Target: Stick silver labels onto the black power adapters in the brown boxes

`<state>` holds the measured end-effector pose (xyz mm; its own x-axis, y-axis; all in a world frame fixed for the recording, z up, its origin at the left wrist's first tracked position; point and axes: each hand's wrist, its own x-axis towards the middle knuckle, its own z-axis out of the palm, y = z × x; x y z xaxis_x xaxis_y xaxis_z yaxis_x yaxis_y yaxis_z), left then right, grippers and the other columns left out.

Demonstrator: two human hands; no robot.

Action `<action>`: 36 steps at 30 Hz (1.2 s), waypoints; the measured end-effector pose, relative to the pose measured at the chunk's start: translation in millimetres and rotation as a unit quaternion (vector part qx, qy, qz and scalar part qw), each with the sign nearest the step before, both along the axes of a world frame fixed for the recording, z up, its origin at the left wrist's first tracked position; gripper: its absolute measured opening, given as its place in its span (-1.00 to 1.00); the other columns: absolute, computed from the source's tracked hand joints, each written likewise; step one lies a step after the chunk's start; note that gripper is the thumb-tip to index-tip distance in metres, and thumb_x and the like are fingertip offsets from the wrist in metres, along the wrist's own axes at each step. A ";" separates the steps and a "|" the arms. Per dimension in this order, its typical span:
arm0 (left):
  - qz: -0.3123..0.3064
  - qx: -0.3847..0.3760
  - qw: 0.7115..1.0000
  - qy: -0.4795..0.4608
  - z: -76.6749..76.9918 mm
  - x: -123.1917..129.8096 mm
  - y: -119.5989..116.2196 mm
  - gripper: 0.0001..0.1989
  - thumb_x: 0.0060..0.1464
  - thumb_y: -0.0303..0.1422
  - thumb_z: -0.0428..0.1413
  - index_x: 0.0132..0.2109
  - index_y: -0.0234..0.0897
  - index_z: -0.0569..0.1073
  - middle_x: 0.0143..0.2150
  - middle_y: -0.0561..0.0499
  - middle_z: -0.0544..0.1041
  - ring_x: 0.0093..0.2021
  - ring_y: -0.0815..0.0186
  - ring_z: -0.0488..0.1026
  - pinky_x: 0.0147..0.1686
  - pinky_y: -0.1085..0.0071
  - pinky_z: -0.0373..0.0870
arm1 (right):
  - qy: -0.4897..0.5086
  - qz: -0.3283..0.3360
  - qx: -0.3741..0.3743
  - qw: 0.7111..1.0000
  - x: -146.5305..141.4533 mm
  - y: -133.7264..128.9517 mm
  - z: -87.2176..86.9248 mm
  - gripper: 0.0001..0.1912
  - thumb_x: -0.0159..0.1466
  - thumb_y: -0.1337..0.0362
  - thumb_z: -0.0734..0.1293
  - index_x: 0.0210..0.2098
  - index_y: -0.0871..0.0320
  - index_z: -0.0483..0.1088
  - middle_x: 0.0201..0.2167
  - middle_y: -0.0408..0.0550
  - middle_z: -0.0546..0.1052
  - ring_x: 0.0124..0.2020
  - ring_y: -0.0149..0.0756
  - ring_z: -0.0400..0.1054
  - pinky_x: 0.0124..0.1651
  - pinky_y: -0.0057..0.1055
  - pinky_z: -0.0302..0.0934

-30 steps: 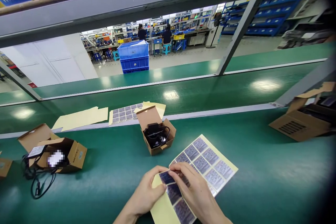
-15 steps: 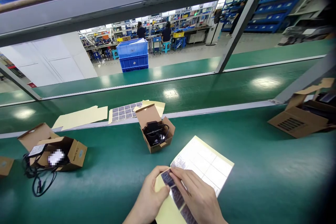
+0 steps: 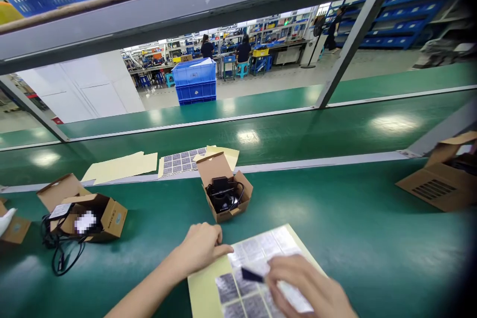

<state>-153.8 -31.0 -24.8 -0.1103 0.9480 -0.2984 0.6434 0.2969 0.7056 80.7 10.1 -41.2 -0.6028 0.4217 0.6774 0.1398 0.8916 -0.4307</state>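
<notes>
A sheet of silvery labels (image 3: 251, 303) on yellow backing lies on the green bench at the lower middle. My left hand (image 3: 199, 248) has its fingers curled and its thumb on the sheet's upper left edge, holding it down. Pinched in my right hand (image 3: 307, 285) is a small dark label (image 3: 252, 275), raised over the sheet; this hand is blurred and covers the sheet's right part. Beyond the hands stands an open cardboard box (image 3: 231, 212) with a black power adapter (image 3: 221, 185) and cables inside.
To the left, another open carton (image 3: 114, 218) has black cables (image 3: 69, 258) spilling out. A white shape (image 3: 6, 221), perhaps a gloved hand, touches a box at the left edge. A carton (image 3: 434, 184) stands right. Yellow backing sheets (image 3: 122, 169) and printed labels (image 3: 182, 161) lie behind.
The sheet has been turned and lowered onto the bench. My right hand has moved right and lifted a dark label off. My left hand has shifted left and up to the sheet's edge.
</notes>
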 end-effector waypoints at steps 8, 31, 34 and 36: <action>-0.112 0.148 0.899 0.398 62.1 -0.1 107.8 -0.86 -0.03 -0.63 0.23 -0.30 -0.39 0.47 -0.22 -0.25 0.57 -0.03 -0.02 0.47 -0.07 0.19 0.42 | 0.021 -0.141 -0.190 0.971 -29.7 94.2 21.2 -0.60 0.40 0.14 0.22 0.18 0.09 0.22 -0.23 -0.04 0.54 -0.40 -0.33 0.45 -0.30 -0.37 0.41; -0.069 0.093 0.901 -0.419 65.7 -58.0 17.4 -0.37 0.23 -0.17 0.17 0.31 -0.31 0.17 -0.46 0.03 0.52 -0.47 0.36 0.47 -0.37 0.45 0.38 | -0.098 0.220 -0.287 0.927 -107.8 122.9 101.6 -0.33 0.37 0.17 0.25 0.37 0.13 -0.08 -0.44 -0.23 0.40 -0.47 -0.39 0.29 -0.42 -0.48 0.17; -0.040 0.099 0.899 -0.424 63.8 -65.8 14.2 -0.47 0.22 -0.22 0.15 0.28 -0.25 0.28 -0.22 -0.09 0.57 -0.42 0.37 0.45 -0.33 0.41 0.37 | -0.099 0.195 -0.343 0.914 -103.0 127.1 104.3 -0.35 0.36 0.15 0.25 0.34 0.16 -0.04 -0.49 -0.24 0.42 -0.51 -0.39 0.28 -0.48 -0.49 0.11; 0.006 0.146 0.919 -0.365 63.1 -62.1 14.7 -0.55 0.23 -0.21 0.12 0.23 -0.17 0.34 0.05 -0.15 0.49 -0.43 0.45 0.39 -0.38 0.44 0.34 | -0.100 0.176 -0.357 0.912 -100.3 128.8 102.7 -0.34 0.35 0.13 0.26 0.35 0.16 -0.04 -0.50 -0.23 0.43 -0.52 -0.38 0.28 -0.49 -0.49 0.09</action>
